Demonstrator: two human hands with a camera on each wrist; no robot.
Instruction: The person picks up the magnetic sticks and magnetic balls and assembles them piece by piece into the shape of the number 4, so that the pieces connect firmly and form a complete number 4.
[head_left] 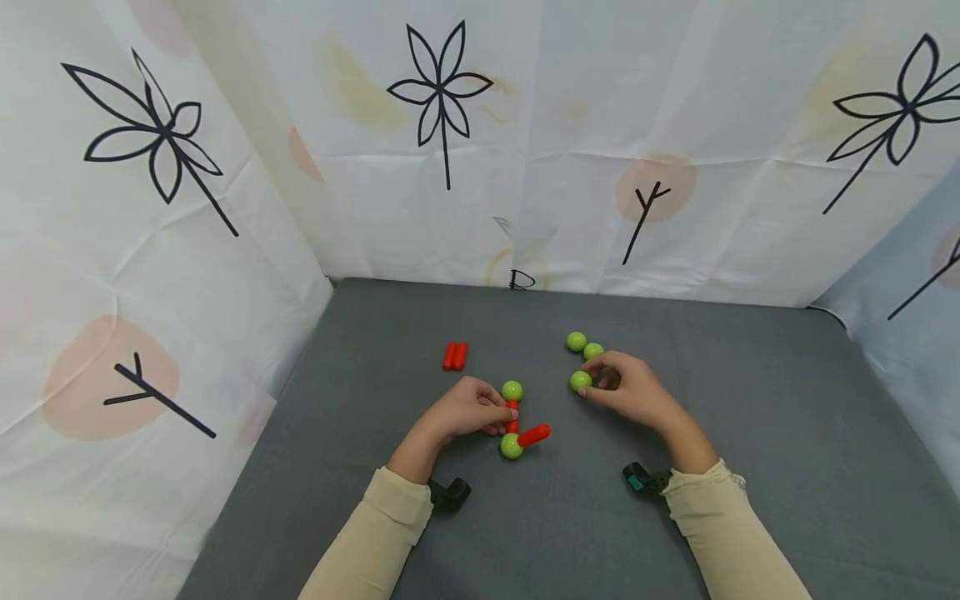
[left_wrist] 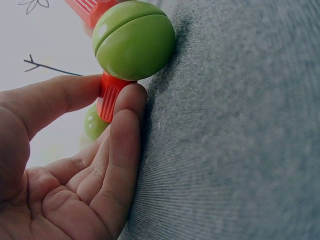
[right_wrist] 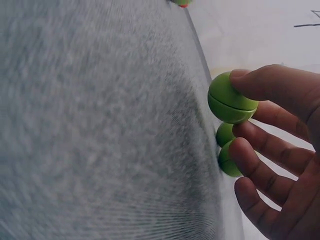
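My left hand pinches a red rod between thumb and fingers, low over the grey cloth. That rod joins a green ball at its far end to a nearer green ball. From the nearer ball a second red rod sticks out to the right. In the left wrist view the grooved red rod shows between the fingertips, below the near ball. My right hand pinches a single green ball between thumb and fingers, seen also in the right wrist view as a grooved ball.
Two loose green balls lie just beyond the right hand. A pair of red rods lies side by side beyond the left hand. The grey tabletop meets patterned white cloth at the back and sides.
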